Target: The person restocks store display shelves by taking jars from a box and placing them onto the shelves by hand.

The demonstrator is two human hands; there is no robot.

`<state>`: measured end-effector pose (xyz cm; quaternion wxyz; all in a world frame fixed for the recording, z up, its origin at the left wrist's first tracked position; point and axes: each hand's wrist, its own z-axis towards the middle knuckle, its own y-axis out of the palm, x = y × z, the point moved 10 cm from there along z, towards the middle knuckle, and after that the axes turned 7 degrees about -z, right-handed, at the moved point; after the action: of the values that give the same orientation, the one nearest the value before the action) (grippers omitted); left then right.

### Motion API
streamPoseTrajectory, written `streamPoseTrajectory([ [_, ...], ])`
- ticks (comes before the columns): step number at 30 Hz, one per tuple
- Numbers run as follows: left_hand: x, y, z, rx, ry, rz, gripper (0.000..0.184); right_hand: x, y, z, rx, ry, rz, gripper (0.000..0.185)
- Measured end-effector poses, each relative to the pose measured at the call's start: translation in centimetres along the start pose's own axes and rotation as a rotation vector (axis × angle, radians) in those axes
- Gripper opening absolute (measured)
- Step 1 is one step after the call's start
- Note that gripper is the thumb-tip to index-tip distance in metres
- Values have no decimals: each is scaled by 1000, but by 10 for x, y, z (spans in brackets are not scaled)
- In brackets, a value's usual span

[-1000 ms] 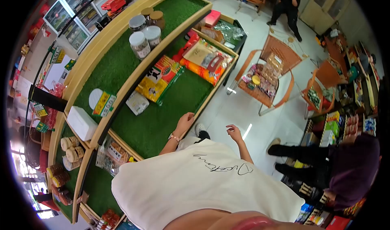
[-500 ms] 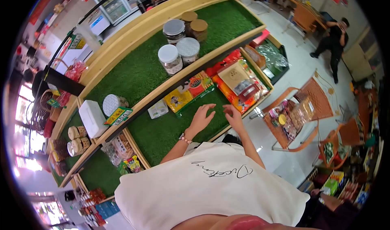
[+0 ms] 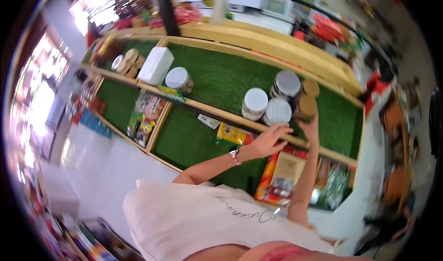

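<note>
My left hand (image 3: pixel 266 144), with a watch and bracelet at the wrist, is open over the wooden rail, fingers stretched out just below a clear jar with a whitish lid (image 3: pixel 278 111). My right hand (image 3: pixel 309 129) reaches over the rail to a gold-lidded jar (image 3: pixel 306 107). Its fingers are spread at the near side of that jar; whether they touch it I cannot tell. A second gold-lidded jar (image 3: pixel 310 88) stands behind. Beside these are a jar with a grey-white lid (image 3: pixel 287 83) and one with a white lid (image 3: pixel 255 100).
Green turf lines the upper shelf (image 3: pixel 212 76). A white box (image 3: pixel 156 66) and another lidded jar (image 3: pixel 179 79) stand to the left. On the lower tier lie a yellow packet (image 3: pixel 230 133) and a red-orange package (image 3: pixel 266 180). The wooden rail (image 3: pixel 217 110) separates the tiers.
My view has turned, so the shelf now lies differently across it. Both hands have gone from above the lower tier up to the rail, the right one reaching to a gold-lidded jar.
</note>
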<state>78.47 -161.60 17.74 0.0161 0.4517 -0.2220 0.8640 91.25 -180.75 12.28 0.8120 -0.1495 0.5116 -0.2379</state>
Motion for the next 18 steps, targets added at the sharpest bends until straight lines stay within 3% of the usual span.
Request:
streamPoseTrajectory([
  [1,-1,4,2,84,125,90,44,5,4,4,-15,55,132,86],
  [3,-5,6,13,74,-3,15,43,8,13,13,-86,-3,123,78],
  [5,6,4,11,87,-59,-6,42,-32,0,1,-99,124,36,74],
  [7,22,-1,1,132,-16,33,40,-37,-27,-14,27,39,75,75],
  [9,33,-7,-24,125,-205,-127,39,-58,-64,-45,182,64,196,84],
  [11,31,-9,-56,133,-214,-45,40,-54,-83,-81,244,116,402,97],
  [13,43,-19,-94,139,-215,-30,42,-29,-71,-121,181,239,609,107],
  [16,56,-40,-154,250,-307,-76,46,-31,2,-171,-216,476,747,106],
  [18,68,-58,-199,347,-357,-68,52,-73,69,-196,-541,489,741,102],
])
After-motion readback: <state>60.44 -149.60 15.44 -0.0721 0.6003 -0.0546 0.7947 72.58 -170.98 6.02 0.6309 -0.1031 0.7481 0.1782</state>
